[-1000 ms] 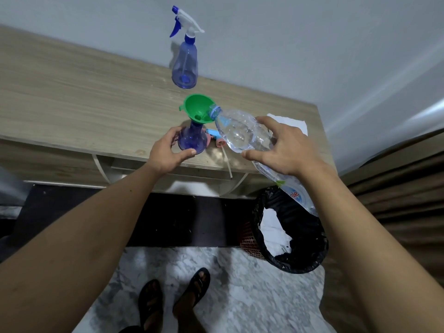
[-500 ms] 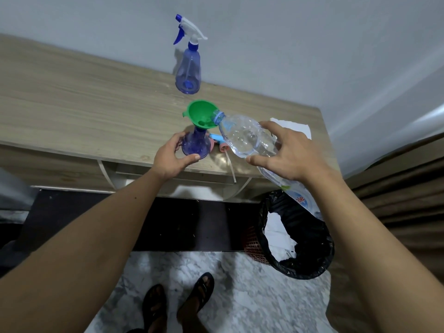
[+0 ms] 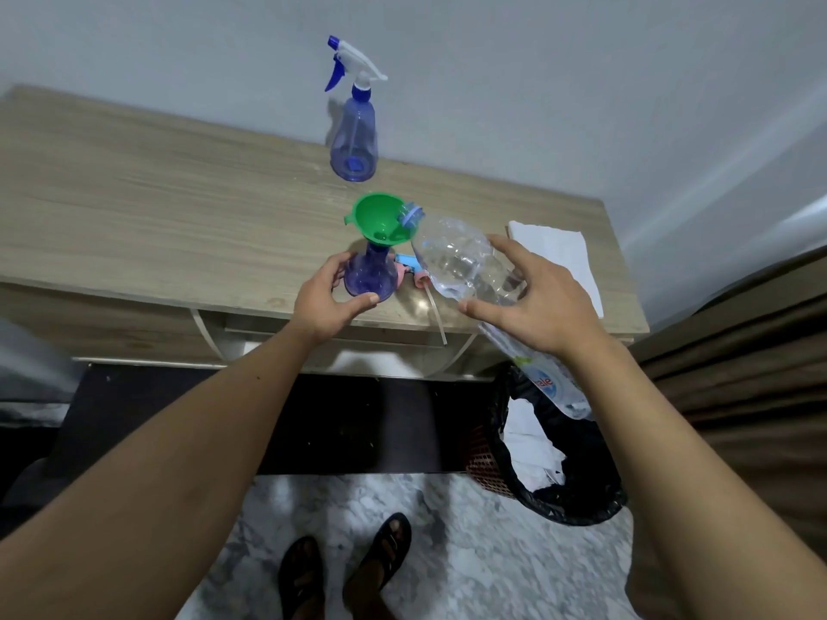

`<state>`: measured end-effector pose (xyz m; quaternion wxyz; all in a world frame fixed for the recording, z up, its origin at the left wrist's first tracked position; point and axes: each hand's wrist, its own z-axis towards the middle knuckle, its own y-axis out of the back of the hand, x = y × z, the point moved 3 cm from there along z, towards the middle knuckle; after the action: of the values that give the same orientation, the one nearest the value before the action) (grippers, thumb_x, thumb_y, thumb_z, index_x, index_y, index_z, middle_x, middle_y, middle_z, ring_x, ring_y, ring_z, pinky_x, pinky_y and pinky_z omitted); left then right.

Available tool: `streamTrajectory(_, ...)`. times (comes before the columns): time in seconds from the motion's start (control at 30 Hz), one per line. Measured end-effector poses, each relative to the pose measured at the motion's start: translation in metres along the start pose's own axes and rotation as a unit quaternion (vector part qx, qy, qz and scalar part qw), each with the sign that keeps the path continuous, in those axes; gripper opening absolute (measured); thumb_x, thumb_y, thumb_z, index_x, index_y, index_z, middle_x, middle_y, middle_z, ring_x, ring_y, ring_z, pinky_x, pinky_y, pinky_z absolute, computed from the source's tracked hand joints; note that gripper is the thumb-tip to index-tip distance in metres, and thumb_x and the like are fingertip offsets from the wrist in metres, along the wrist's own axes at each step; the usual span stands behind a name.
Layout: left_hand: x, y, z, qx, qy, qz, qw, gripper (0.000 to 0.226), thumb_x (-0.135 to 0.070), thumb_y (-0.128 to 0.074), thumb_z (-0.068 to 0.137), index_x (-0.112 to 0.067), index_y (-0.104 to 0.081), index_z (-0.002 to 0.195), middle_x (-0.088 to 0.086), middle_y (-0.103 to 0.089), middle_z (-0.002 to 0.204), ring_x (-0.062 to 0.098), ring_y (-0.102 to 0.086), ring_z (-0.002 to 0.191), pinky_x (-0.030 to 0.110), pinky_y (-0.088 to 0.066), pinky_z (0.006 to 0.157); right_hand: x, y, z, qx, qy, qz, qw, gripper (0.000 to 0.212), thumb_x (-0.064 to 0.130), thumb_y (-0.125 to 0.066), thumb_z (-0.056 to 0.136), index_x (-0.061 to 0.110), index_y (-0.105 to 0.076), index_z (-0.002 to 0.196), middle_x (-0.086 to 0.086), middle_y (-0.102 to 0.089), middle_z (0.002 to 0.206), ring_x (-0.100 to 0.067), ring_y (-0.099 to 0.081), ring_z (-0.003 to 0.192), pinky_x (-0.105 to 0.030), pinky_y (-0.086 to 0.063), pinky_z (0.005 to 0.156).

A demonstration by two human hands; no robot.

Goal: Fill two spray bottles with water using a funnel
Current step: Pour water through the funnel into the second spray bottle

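Funnel (image 3: 384,219) is bright green, sitting in the neck of a see-through blue spray bottle (image 3: 370,276) near the desk's (image 3: 156,226) front edge. Left hand (image 3: 323,302) curls round its base; right hand (image 3: 532,302) wraps a tilted, crinkled clear water bottle (image 3: 456,257), its mouth at the funnel's rim.

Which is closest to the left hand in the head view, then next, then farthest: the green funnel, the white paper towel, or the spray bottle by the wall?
From the left hand:
1. Green funnel, just above it, sitting in the bottle that hand holds.
2. Spray bottle by the wall, farther back on the table.
3. White paper towel, far right, past the right hand.
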<state>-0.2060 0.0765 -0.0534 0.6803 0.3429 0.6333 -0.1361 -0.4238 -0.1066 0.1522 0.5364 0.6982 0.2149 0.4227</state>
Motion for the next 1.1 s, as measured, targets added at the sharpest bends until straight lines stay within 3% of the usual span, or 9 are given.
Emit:
streamTrajectory(0.17, -0.001, -0.001, 0.000, -0.004, 0.000, -0.001, 1.000, 0.093, -0.058, -0.087, 0.068, -0.031, -0.054, 0.150, -0.006, -0.069, 0.138, 0.011, -0.064, 0.129, 0.040, -0.047, 0.119, -0.011, -0.010, 0.004, -0.028, -0.015, 0.100, 0.994, 0.091, 0.071, -0.084, 0.070, 0.059, -0.036, 0.147, 0.014, -0.064, 0.106, -0.017, -0.065, 0.096, -0.043, -0.056, 0.093)
streamTrajectory(0.37, -0.003, 0.000, -0.001, -0.008, 0.003, -0.005, 1.000, 0.088, -0.052, -0.090, 0.070, -0.035, -0.055, 0.148, -0.009, -0.069, 0.136, 0.011, -0.064, 0.129, 0.038, -0.049, 0.117, -0.022, -0.011, 0.017, -0.120, -0.004, 0.229, 0.966, 0.091, 0.056, -0.089, 0.075, 0.051, -0.037, 0.149, 0.005, -0.061, 0.124, -0.014, -0.068, 0.107, -0.025, -0.052, 0.086)
streamTrajectory(0.5, 0.000, 0.000, 0.000, -0.008, 0.012, -0.005, 1.000, 0.086, -0.051, -0.092, 0.069, -0.041, -0.054, 0.146, -0.011, -0.069, 0.137, 0.010, -0.064, 0.129, 0.043, -0.051, 0.116, -0.027, -0.003, 0.034, -0.180, -0.019, 0.302, 0.936, 0.091, 0.050, -0.091, 0.076, 0.047, -0.039, 0.150, 0.003, -0.060, 0.123, -0.015, -0.070, 0.107, -0.032, -0.059, 0.091)
streamTrajectory(0.63, 0.002, 0.000, 0.001, -0.004, 0.019, -0.012, 1.000, 0.085, -0.040, -0.097, 0.073, -0.041, -0.054, 0.146, -0.011, -0.068, 0.138, 0.008, -0.064, 0.129, 0.044, -0.051, 0.117, -0.031, 0.003, 0.057, -0.207, -0.025, 0.350, 0.913, 0.091, 0.050, -0.091, 0.076, 0.049, -0.038, 0.150, 0.001, -0.063, 0.124, -0.011, -0.069, 0.112, -0.025, -0.055, 0.092)
streamTrajectory(0.8, 0.003, 0.001, 0.001, 0.000, 0.021, -0.029, 0.999, 0.089, -0.048, -0.097, 0.069, -0.044, -0.054, 0.147, -0.012, -0.068, 0.141, 0.008, -0.064, 0.132, 0.047, -0.050, 0.118, -0.035, 0.000, 0.084, -0.223, -0.026, 0.357, 0.907, 0.090, 0.051, -0.090, 0.075, 0.050, -0.038, 0.148, 0.006, -0.067, 0.127, -0.008, -0.068, 0.114, -0.038, -0.056, 0.103)
streamTrajectory(0.93, 0.001, 0.001, 0.001, 0.005, 0.019, -0.034, 0.999, 0.089, -0.049, -0.096, 0.070, -0.042, -0.054, 0.147, -0.013, -0.068, 0.140, 0.008, -0.064, 0.132, 0.047, -0.050, 0.117, -0.037, -0.006, 0.102, -0.224, -0.029, 0.382, 0.896, 0.092, 0.044, -0.091, 0.076, 0.042, -0.037, 0.150, 0.005, -0.066, 0.130, -0.006, -0.065, 0.116, -0.038, -0.054, 0.107)
streamTrajectory(1.1, -0.003, -0.002, 0.000, 0.011, 0.027, -0.033, 0.999, 0.093, -0.054, -0.095, 0.069, -0.040, -0.052, 0.150, -0.011, -0.066, 0.144, 0.010, -0.062, 0.135, 0.046, -0.050, 0.117, -0.041, -0.018, 0.110, -0.208, -0.039, 0.386, 0.898, 0.090, 0.043, -0.090, 0.079, 0.045, -0.036, 0.151, 0.006, -0.064, 0.132, -0.013, -0.063, 0.119, -0.043, -0.054, 0.108)
